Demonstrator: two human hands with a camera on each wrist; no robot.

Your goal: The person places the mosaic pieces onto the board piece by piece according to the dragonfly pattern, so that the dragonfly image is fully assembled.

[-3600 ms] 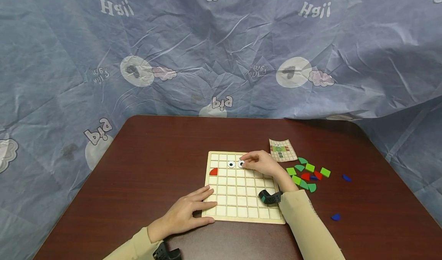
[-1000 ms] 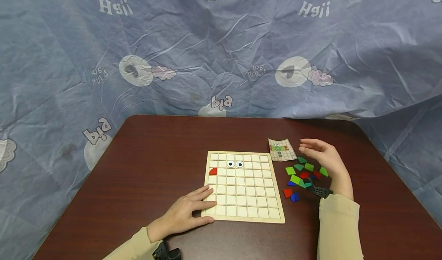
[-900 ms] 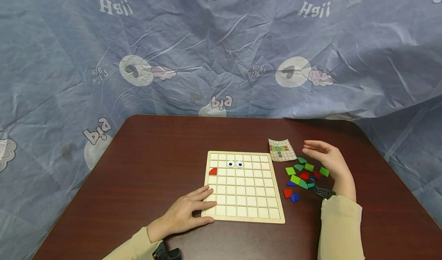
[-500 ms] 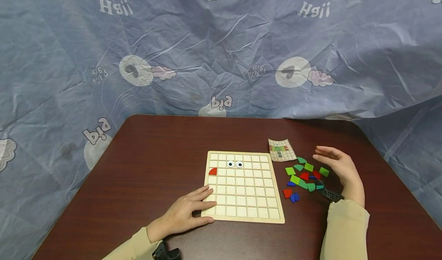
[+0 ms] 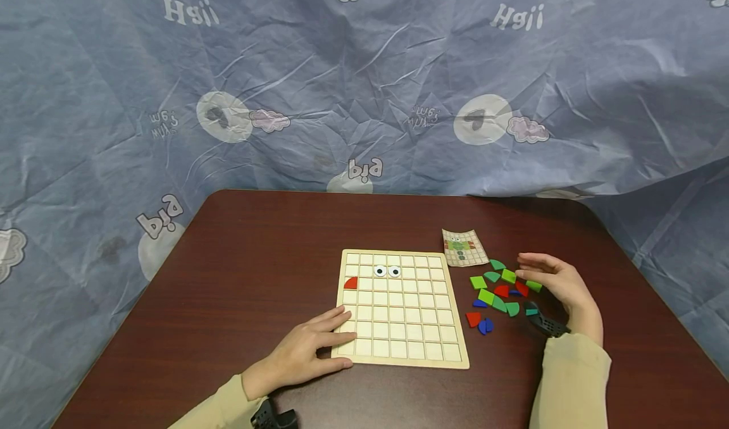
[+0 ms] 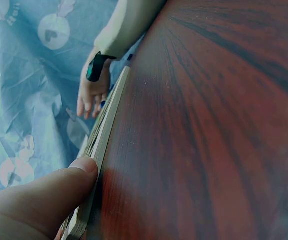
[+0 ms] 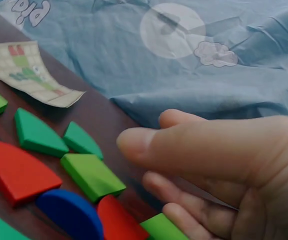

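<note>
My left hand (image 5: 304, 350) rests on the near left corner of a pale wooden grid board (image 5: 406, 356), fingers spread. In the left wrist view its thumb (image 6: 86, 167) touches the board's edge. Two googly-eye discs (image 5: 387, 271) sit side by side in the board's upper part, and a red quarter-circle piece (image 5: 351, 283) lies by its left side. My right hand (image 5: 560, 283) hovers over the right part of the loose pieces, fingers loosely bent and holding nothing. In the right wrist view a lime-green square block (image 7: 94, 175) lies left of the fingers, by a blue half-round piece (image 7: 71, 212).
A curled pattern card (image 5: 466, 255) lies beyond the board's right corner. Green, lime, red and blue pieces are scattered right of the board, including a red wedge (image 5: 473, 319) and blue pieces (image 5: 485, 326) nearer me. A patterned blue cloth (image 5: 364, 100) hangs behind the brown table (image 5: 273, 239).
My right hand has left the second eye disc on the board and moved right, over the loose pieces, sinking slightly lately. My left hand has stayed in place.
</note>
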